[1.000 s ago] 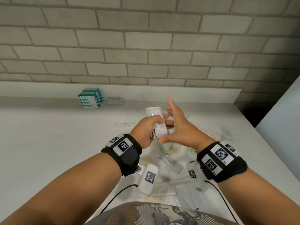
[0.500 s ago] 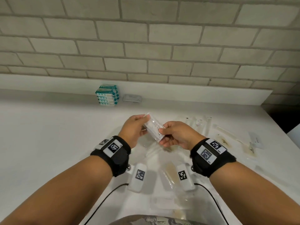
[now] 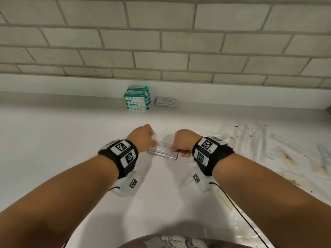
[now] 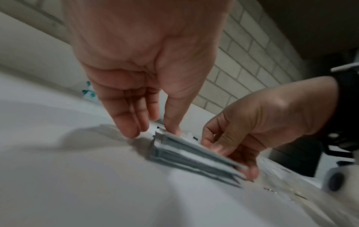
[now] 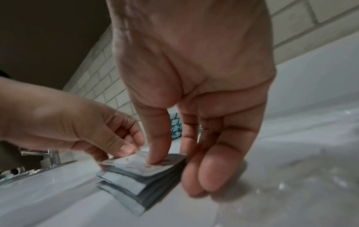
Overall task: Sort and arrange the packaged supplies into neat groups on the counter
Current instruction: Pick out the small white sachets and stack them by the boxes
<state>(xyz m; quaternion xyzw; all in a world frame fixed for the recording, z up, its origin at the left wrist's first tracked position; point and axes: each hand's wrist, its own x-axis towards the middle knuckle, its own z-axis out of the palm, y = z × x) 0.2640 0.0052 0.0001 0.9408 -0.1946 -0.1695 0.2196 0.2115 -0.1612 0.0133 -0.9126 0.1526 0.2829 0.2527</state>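
Observation:
A small stack of flat grey-white shampoo sachets (image 3: 163,151) lies on the white counter (image 3: 53,140) straight ahead of me. My left hand (image 3: 153,143) holds its left end, with the thumb on the top corner and the fingers down beside it (image 4: 153,132). My right hand (image 3: 179,149) holds the right end, its thumb pressing on the top sachet and the fingers against the end edge (image 5: 177,172). The stack (image 4: 194,159) looks slightly fanned, with uneven edges (image 5: 132,173).
A pile of teal wipe packs (image 3: 137,101) and a flat white packet (image 3: 166,101) sit at the back by the tiled wall. Clear plastic wrappers and long wrapped items (image 3: 250,140) are strewn over the counter's right side. A metal tap (image 5: 52,156) stands further left.
Both hands have brought the sachet stack down from mid-air onto the counter and now hold it by its two ends.

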